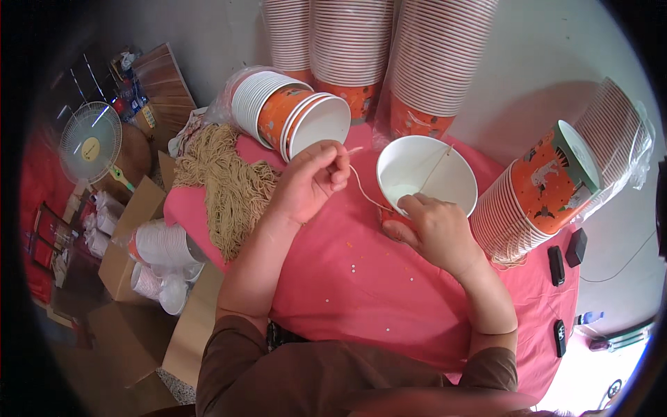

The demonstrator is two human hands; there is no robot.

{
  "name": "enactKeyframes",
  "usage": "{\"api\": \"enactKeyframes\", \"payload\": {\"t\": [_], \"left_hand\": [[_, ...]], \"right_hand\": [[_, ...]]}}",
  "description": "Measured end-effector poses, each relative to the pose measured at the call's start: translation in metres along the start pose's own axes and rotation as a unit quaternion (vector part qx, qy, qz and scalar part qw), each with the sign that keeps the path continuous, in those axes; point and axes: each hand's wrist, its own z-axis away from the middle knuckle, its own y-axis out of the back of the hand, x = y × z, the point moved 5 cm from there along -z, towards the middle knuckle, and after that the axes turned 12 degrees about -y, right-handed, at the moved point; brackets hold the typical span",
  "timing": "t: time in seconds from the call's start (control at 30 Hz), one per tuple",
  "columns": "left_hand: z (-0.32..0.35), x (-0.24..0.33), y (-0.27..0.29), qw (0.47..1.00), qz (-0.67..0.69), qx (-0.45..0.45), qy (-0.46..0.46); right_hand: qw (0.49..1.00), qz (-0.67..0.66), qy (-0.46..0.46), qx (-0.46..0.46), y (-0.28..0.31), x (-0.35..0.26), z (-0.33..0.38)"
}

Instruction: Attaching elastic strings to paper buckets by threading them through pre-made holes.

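My left hand (313,179) is raised over the table, thumb and fingers pinching one end of a thin beige cord (363,191). That cord runs down to the near wall of a paper bucket (451,182), white inside and orange outside. Its mouth tilts up toward me. My right hand (439,231) grips the bucket's near rim, fingers over the edge and thumb outside. Another stretch of cord crosses the bucket's inside up to its far rim. Left of my left hand lies a large loose bundle of beige cords (229,181).
A pink cloth (361,299) covers the table, with small white bits scattered on it. Nested buckets (281,115) lie at the back left; tall wrapped stacks (438,62) rise behind. An inverted orange stack (545,184) stands right, near black objects (556,265). Cardboard boxes (132,240) are at left.
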Motion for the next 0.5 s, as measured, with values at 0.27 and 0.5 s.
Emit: {"api": "enactKeyframes", "payload": {"t": [0.27,0.5], "left_hand": [[0.016,-0.023,-0.037,0.985,-0.169,-0.045,0.005],[0.027,-0.032,-0.054,0.966,-0.242,-0.093,-0.021]], "right_hand": [[0.97,-0.213,0.003,0.117,0.03,0.003,-0.004],[0.96,-0.256,0.049,0.099,0.029,-0.003,-0.006]]}}
